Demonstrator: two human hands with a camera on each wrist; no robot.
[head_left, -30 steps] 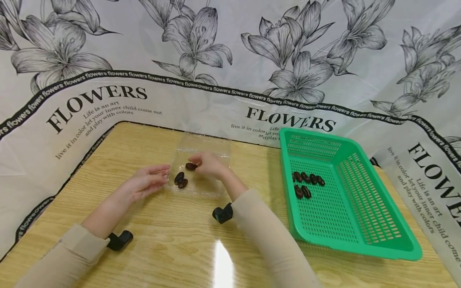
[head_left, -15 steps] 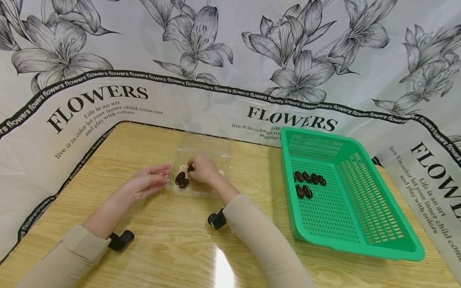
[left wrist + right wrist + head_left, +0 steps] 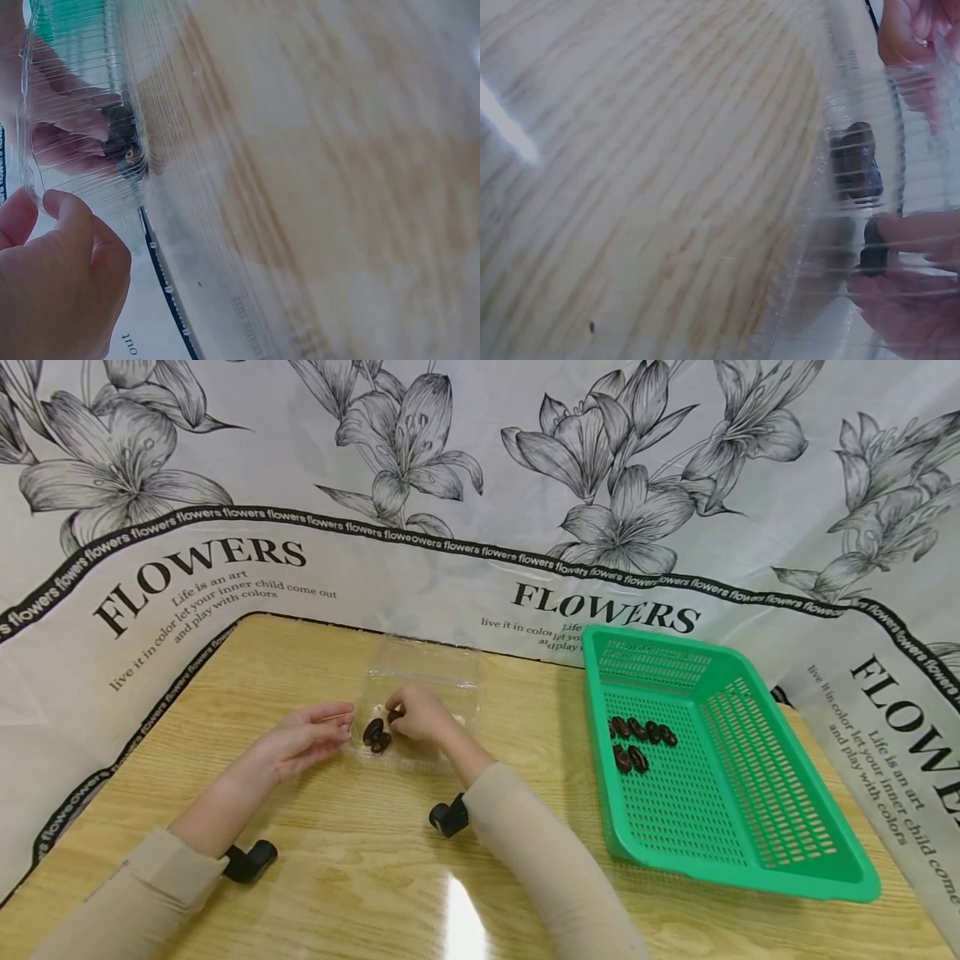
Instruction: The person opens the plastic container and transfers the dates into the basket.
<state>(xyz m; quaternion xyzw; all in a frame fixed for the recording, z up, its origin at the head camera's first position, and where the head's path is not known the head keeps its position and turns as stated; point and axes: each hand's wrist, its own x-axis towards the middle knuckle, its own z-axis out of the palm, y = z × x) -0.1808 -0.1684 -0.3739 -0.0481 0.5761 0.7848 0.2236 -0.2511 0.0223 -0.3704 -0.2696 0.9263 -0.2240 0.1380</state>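
A clear plastic clamshell box [image 3: 463, 693] stands on the wooden table with its lid folded back. My left hand [image 3: 303, 743] pinches the box's left rim between thumb and fingertip, as the left wrist view shows closely. Inside the box, my right hand [image 3: 426, 714] holds a dark brown date [image 3: 874, 247] between thumb and fingers, low over the bottom. Just left of those fingers, more dates [image 3: 373, 732] lie against each other in the near left corner. Through the ribbed wall, the right wrist view shows these dates [image 3: 859, 161] blurred.
To the right stands a green perforated basket [image 3: 750, 878] with several dates [image 3: 652, 733] in two short rows along its left side. Black wrist cameras [image 3: 251, 862] are strapped under both sleeves. A floral-print cloth [image 3: 420, 460] hangs behind the table.
My right hand has shifted slightly left and down inside the box, and its fingers now cover more of the date they hold. My left hand has stayed at the rim.
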